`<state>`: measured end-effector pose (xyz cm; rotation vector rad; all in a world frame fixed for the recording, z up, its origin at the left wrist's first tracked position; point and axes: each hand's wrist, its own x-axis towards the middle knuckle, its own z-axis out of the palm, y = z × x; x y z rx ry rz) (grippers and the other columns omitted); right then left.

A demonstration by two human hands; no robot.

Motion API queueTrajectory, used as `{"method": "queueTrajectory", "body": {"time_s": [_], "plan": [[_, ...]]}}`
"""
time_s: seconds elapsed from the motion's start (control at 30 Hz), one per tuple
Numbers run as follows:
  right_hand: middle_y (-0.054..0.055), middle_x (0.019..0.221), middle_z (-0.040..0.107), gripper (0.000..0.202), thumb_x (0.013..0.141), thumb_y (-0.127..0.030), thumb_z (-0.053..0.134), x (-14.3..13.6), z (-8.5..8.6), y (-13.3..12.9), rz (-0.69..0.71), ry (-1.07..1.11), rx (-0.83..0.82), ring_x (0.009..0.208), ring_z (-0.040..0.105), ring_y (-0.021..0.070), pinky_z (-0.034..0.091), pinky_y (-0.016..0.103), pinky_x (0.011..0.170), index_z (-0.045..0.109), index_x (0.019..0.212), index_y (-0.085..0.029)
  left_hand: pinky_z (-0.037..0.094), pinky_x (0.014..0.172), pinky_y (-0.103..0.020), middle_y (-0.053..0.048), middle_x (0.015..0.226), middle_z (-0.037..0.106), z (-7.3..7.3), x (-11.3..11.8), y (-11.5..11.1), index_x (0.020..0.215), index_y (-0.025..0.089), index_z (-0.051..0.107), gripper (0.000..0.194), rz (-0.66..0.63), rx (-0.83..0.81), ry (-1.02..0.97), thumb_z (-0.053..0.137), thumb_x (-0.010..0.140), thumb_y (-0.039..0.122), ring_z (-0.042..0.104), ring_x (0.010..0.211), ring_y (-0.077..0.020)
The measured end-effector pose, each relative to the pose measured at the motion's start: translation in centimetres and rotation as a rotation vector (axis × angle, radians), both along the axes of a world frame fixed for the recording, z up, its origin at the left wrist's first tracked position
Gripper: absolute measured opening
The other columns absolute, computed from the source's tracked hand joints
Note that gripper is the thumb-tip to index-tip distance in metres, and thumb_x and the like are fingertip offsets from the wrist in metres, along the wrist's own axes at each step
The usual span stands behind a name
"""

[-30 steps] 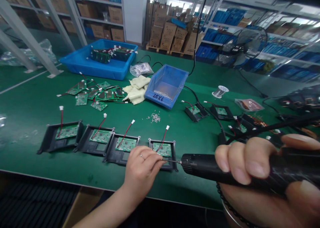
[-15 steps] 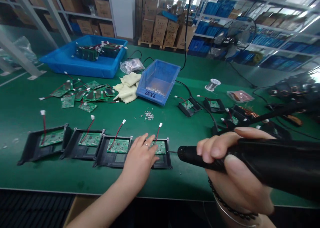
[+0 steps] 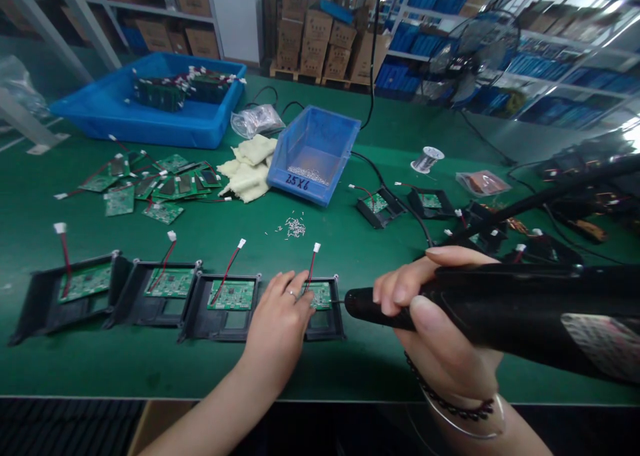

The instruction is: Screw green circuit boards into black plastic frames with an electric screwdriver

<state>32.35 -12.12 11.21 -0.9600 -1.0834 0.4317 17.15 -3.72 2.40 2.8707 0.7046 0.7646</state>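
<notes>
Screwdriver (image 3: 520,313), black and thick-bodied, lies near level in your right hand (image 3: 445,336), fingers wrapped around its body. Its thin bit (image 3: 338,301) points left at the right edge of the fourth housing (image 3: 327,335), by the green circuit board (image 3: 321,295) inside; can't tell if the tip touches a screw. Your left hand (image 3: 280,316) lies palm down over that housing's left part, fingers spread, clenched on nothing, fingertips at the board beside its red-and-black lead (image 3: 311,266). White connector (image 3: 317,247) stands up past the housing's far edge. You've a ring (image 3: 292,293) on the left hand, beaded bracelet (image 3: 483,413) on the right wrist.

Three more black housings (image 3: 205,324) sit left of yours in a row on the green table (image 3: 200,376), each with board and lead. Ahead of your hands: loose pile of small screws (image 3: 295,227); behind it, blue bin (image 3: 320,136) with a handwritten size label, more screws inside. Yellow foam pieces (image 3: 250,176) just left of the bin, then loose boards (image 3: 120,201), blue tray (image 3: 150,129) behind them. To your right: wire spool (image 3: 427,159), small bag (image 3: 483,183), more housings with boards (image 3: 377,204).
</notes>
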Motion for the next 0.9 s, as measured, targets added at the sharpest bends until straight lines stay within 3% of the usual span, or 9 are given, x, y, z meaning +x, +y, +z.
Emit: {"method": "queueTrajectory", "body": {"time_s": [0.23, 0.5, 0.67, 0.8, 0.9], "plan": [[-0.006, 0.070, 0.057, 0.023, 0.086, -0.015, 0.065, -0.6, 0.2, 0.5, -0.085, -0.050, -0.079, 0.057, 0.056, 0.0140, 0.048, 0.031, 0.056, 0.053, 0.101, -0.026, 0.058, 0.090, -0.053, -0.016, 0.116, 0.071, 0.5, 0.1, -0.1, 0.095, 0.010, 0.072, 0.013, 0.001, -0.018, -0.019, 0.064, 0.086, 0.008, 0.067, 0.105, -0.0341], [-0.005, 0.074, 0.060, 0.042, 0.084, -0.016, 0.066, -0.4, -0.6, 0.5, -0.001, -0.076, -0.040, 0.054, 0.055, 0.0122, 0.048, 0.030, 0.053, 0.057, 0.123, -0.028, 0.057, 0.091, -0.053, -0.016, 0.117, 0.071, 0.5, 0.2, -0.1, 0.094, 0.013, 0.072, 0.012, 0.008, -0.027, 0.011, 0.063, 0.088, 0.009, 0.066, 0.106, -0.0326], [-0.005, 0.066, 0.061, 0.030, 0.080, -0.018, 0.070, 1.3, 1.8, 2.5, 0.109, 0.038, -0.003, 0.048, 0.055, 0.0124, 0.050, 0.029, 0.049, 0.064, 0.109, -0.024, 0.059, 0.090, -0.050, -0.013, 0.117, 0.072, -0.1, 0.1, -0.1, 0.094, 0.014, 0.072, 0.012, 0.024, 0.007, -0.024, 0.067, 0.085, 0.009, 0.068, 0.105, -0.0319], [-0.008, 0.057, 0.057, 0.027, 0.070, -0.020, 0.069, 3.0, 3.2, 7.0, -0.156, 0.167, 0.261, 0.042, 0.051, 0.0109, 0.047, 0.027, 0.044, 0.064, 0.097, -0.022, 0.058, 0.093, -0.049, -0.011, 0.119, 0.072, -0.7, 0.1, -0.3, 0.094, 0.015, 0.073, 0.013, 0.044, 0.035, -0.027, 0.064, 0.087, 0.009, 0.068, 0.108, -0.0304], [-0.009, 0.056, 0.058, 0.030, 0.067, -0.024, 0.070, 3.7, 1.6, 11.1, -0.330, 0.133, 0.266, 0.043, 0.054, 0.0124, 0.048, 0.028, 0.048, 0.061, 0.096, -0.024, 0.058, 0.094, -0.048, -0.012, 0.119, 0.072, -1.0, 0.2, -0.4, 0.095, 0.015, 0.073, 0.014, 0.051, 0.043, -0.035, 0.063, 0.087, 0.009, 0.067, 0.109, -0.0299]]}}
